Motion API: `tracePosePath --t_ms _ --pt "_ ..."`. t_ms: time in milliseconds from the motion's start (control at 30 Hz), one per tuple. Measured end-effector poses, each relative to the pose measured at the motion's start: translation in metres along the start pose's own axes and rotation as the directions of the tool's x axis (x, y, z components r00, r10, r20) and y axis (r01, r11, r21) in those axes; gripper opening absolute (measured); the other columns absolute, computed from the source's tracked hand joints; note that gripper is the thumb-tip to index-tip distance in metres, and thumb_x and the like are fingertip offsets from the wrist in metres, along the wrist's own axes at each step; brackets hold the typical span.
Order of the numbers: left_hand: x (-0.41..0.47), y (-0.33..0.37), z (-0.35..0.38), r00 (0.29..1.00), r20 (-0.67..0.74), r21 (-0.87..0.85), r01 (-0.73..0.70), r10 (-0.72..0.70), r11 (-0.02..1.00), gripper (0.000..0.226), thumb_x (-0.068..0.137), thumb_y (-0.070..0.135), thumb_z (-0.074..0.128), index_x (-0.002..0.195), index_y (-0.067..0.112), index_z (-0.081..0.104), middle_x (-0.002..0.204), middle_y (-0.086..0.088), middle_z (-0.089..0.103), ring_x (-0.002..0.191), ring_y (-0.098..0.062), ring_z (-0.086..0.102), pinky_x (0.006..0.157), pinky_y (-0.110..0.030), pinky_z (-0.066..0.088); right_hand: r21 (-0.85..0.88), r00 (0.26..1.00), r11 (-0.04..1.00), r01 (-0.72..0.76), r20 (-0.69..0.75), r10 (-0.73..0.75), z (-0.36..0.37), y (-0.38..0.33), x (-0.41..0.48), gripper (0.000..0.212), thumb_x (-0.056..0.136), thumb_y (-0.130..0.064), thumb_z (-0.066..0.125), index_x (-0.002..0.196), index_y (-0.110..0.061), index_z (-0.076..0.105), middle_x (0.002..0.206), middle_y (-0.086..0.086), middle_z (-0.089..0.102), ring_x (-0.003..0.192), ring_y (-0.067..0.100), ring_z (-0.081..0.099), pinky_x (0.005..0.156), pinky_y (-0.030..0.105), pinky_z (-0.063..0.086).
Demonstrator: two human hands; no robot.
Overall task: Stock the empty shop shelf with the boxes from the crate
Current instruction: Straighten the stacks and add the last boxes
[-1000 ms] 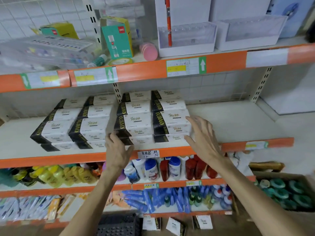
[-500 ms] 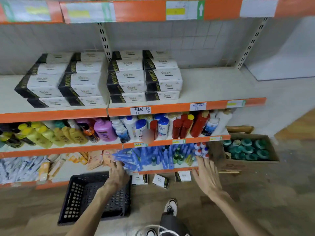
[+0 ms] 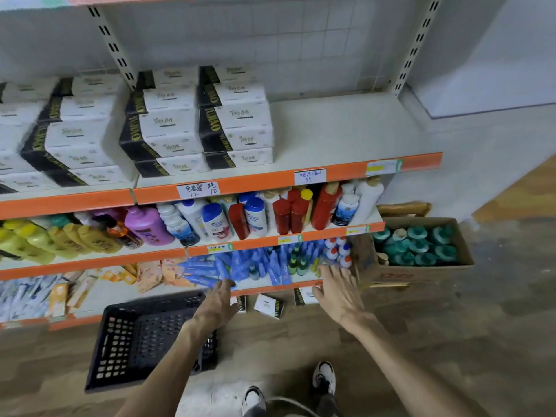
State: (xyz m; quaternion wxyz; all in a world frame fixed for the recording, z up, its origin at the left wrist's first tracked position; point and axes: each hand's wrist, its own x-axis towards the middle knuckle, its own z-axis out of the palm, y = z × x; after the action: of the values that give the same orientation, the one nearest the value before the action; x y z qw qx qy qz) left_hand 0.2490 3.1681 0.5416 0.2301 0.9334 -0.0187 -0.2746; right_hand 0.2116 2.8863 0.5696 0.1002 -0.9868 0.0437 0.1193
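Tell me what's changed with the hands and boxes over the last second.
Both hands left the stacked boxes on the shelf and dropped down: the left hand now by the black crate, the right hand spread near the loose boxes on the floor. Neither holds anything. The stacks stayed put.

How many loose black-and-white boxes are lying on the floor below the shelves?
3. One black-and-white cardboard box beside the left hand, one between both hands, one at the right hand. More could be hidden behind the hands.

The shelf holds stacked boxes at left.
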Motion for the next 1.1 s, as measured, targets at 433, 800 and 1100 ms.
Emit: tracePosePath --t_ms 433,800,1100 --pt "0.173 -0.088 0.235 0.992 0.117 0.056 0.045 -0.051 0.997 0.056 0.078 0.012 0.064 0.131 0.010 0.046 0.129 -0.010 0.047 0.118 -0.032 0.047 0.103 -0.038 0.037 -0.012 0.965 1.000 -0.001 0.262 0.004 0.284 0.120 0.113 0.057 0.089 -0.039 0.059 0.137 -0.016 0.039 0.132 0.007 0.050 0.123 0.028 0.042 0.102 0.038 0.035" --pt "0.417 -0.284 0.537 1.000 0.003 0.336 0.009 -0.010 0.942 0.085 0.071 0.019 0.077 0.142 0.014 0.030 0.149 -0.017 0.021 0.145 -0.040 0.007 0.111 -0.049 0.032 -0.092 0.956 0.994 0.054 0.294 -0.025 0.678 0.229 0.264 0.068 0.083 -0.031 0.065 0.140 -0.012 0.034 0.139 0.013 0.044 0.126 0.036 0.040 0.102 0.043 0.036" --pt "0.484 -0.309 0.583 0.992 -0.112 0.414 -0.001 0.052 0.910 0.093 0.063 0.020 0.081 0.139 0.015 0.028 0.141 -0.007 0.030 0.130 -0.032 0.036 0.109 -0.054 0.032 -0.159 0.975 0.979 0.128 0.202 -0.094 0.749 0.240 0.319 0.100 0.069 -0.030 0.081 0.147 -0.010 0.021 0.151 0.010 0.025 0.137 0.030 0.024 0.106 0.050 0.034"
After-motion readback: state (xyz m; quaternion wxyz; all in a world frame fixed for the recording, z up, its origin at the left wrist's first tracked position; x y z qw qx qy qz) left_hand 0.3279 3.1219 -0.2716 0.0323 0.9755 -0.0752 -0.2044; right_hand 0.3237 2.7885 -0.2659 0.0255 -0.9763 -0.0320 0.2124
